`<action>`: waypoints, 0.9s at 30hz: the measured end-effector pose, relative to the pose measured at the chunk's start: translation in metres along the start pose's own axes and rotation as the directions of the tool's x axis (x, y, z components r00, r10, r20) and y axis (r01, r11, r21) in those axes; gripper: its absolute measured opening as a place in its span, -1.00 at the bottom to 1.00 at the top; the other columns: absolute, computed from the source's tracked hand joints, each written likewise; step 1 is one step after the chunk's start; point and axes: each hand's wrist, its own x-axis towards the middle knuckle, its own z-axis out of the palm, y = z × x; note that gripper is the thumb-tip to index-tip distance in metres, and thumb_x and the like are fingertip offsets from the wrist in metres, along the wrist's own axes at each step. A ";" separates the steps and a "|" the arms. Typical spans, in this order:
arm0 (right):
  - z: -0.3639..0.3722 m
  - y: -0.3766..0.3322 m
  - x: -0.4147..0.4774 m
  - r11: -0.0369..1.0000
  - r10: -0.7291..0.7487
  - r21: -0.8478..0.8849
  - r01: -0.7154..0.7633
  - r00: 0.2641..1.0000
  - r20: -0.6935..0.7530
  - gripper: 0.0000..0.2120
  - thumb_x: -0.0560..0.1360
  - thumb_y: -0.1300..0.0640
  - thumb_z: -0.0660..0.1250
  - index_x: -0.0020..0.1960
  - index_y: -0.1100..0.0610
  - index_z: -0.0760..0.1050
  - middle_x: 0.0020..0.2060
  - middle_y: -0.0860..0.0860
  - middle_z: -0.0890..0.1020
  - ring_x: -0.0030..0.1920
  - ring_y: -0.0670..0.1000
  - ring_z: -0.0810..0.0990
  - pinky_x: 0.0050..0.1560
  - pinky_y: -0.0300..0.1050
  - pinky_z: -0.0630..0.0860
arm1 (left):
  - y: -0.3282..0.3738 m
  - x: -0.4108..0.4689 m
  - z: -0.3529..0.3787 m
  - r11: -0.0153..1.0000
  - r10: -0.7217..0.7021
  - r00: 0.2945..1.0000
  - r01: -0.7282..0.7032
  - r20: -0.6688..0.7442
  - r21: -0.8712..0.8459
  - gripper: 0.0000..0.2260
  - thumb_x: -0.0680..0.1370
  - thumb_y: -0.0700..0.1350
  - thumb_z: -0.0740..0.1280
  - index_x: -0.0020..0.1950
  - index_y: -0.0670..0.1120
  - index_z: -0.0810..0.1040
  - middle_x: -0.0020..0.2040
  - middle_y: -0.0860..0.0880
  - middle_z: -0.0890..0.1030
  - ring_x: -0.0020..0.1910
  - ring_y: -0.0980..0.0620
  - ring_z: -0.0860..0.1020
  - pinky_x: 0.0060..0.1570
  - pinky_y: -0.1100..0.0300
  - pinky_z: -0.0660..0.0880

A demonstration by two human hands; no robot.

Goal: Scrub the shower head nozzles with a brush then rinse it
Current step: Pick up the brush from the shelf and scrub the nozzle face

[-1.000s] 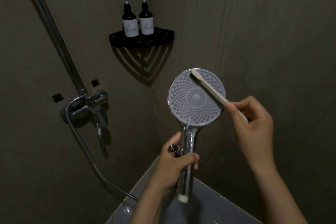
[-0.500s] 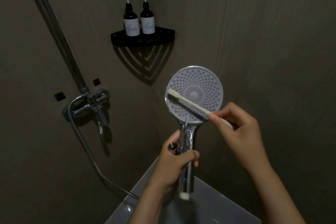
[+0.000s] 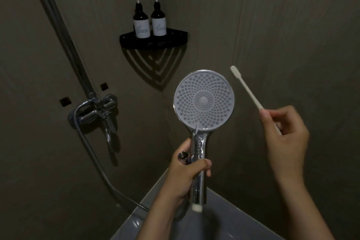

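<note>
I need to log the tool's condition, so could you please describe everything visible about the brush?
The brush is a slim, cream-coloured toothbrush that looks like plastic, with a small narrow head at its upper end. It tilts up and to the left, held in the air to the right of the shower head, clear of the nozzle face. Only the right hand touches it, pinching the lower handle. Its bristles are too small to make out.

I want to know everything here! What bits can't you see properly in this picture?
All in the head view:
- Labels on the two bottles: too small and dim to read.
- Brush handle end: hidden inside the right hand.
- Shower head handle middle: covered by the left hand.
- Hose: lower end goes behind the left forearm.
</note>
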 end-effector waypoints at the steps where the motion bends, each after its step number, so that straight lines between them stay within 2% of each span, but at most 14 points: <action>1: 0.001 -0.002 -0.001 0.999 0.010 0.031 -0.012 0.998 0.058 -0.88 0.49 0.20 0.33 -0.21 0.17 0.46 -0.34 0.17 0.49 -0.39 -0.04 0.38 -0.41 -0.25 0.32 | 0.000 0.000 0.000 1.000 0.002 1.000 -0.002 -0.006 -0.003 -0.55 0.17 -0.18 0.44 0.06 -0.11 0.55 -0.42 0.02 0.44 -0.49 0.03 0.48 -0.46 0.26 0.45; 3: 0.006 -0.005 -0.006 0.999 0.015 0.040 -0.026 0.967 0.256 -0.88 0.45 0.22 0.37 -0.23 0.22 0.49 -0.36 0.17 0.50 -0.39 -0.10 0.38 -0.40 -0.33 0.30 | -0.001 0.001 0.000 1.000 0.011 1.000 -0.011 -0.023 -0.003 -0.55 0.16 -0.17 0.44 0.05 -0.11 0.54 -0.43 0.02 0.44 -0.51 0.04 0.47 -0.47 0.26 0.44; 5: 0.012 -0.005 -0.012 0.999 0.020 0.018 -0.031 0.909 0.416 -0.89 0.41 0.19 0.42 -0.27 0.15 0.52 -0.35 0.15 0.55 -0.37 -0.10 0.44 -0.37 -0.29 0.34 | 0.000 0.000 0.000 1.000 0.022 0.999 -0.022 -0.030 -0.003 -0.56 0.16 -0.17 0.44 0.03 -0.11 0.55 -0.44 0.02 0.44 -0.50 0.04 0.47 -0.47 0.26 0.44; 8: 0.015 -0.003 -0.017 0.999 0.041 -0.012 -0.040 0.886 0.462 -0.86 0.40 0.15 0.44 -0.29 0.08 0.51 -0.33 0.11 0.60 -0.35 -0.04 0.47 -0.34 -0.21 0.35 | -0.001 -0.003 -0.001 1.000 0.020 1.000 -0.020 -0.021 -0.002 -0.59 0.21 -0.24 0.43 0.05 -0.09 0.56 -0.42 0.02 0.46 -0.48 0.03 0.48 -0.45 0.24 0.45; 16: 0.010 -0.005 -0.014 0.999 0.002 -0.050 0.010 0.975 0.220 -0.84 0.43 0.14 0.41 -0.26 0.17 0.50 -0.33 0.07 0.58 -0.34 0.05 0.51 -0.37 -0.12 0.40 | 0.003 -0.009 -0.003 1.000 0.005 1.000 -0.005 -0.001 -0.027 -0.56 0.22 -0.24 0.43 0.08 -0.10 0.55 -0.43 0.02 0.47 -0.46 0.03 0.49 -0.44 0.25 0.47; 18: 0.006 -0.006 -0.011 0.998 -0.001 -0.063 0.010 0.989 0.145 -0.84 0.45 0.15 0.39 -0.23 0.22 0.50 -0.37 0.07 0.56 -0.33 0.05 0.52 -0.36 -0.03 0.43 | 0.003 -0.010 -0.004 0.999 0.010 1.000 -0.010 -0.010 -0.030 -0.57 0.20 -0.22 0.44 0.06 -0.10 0.55 -0.43 0.01 0.46 -0.47 0.03 0.49 -0.44 0.25 0.46; 22: 0.001 -0.004 -0.010 0.995 -0.024 -0.097 0.027 0.999 0.031 -0.84 0.48 0.13 0.36 -0.19 0.22 0.50 -0.32 0.07 0.58 -0.26 0.12 0.55 -0.26 0.15 0.50 | 0.002 -0.011 -0.004 1.000 0.011 1.000 -0.012 -0.020 -0.022 -0.59 0.22 -0.24 0.43 0.06 -0.09 0.56 -0.42 0.01 0.46 -0.46 0.04 0.49 -0.43 0.24 0.46; 27: -0.004 -0.006 -0.009 0.997 -0.005 -0.075 0.001 0.998 -0.055 -0.85 0.50 0.16 0.34 -0.17 0.23 0.48 -0.33 0.12 0.52 -0.30 0.16 0.46 -0.35 0.05 0.42 | 0.000 -0.011 -0.002 0.999 0.003 0.999 -0.005 -0.040 -0.045 -0.55 0.21 -0.23 0.43 0.09 -0.13 0.53 -0.44 0.00 0.45 -0.47 0.03 0.48 -0.43 0.24 0.46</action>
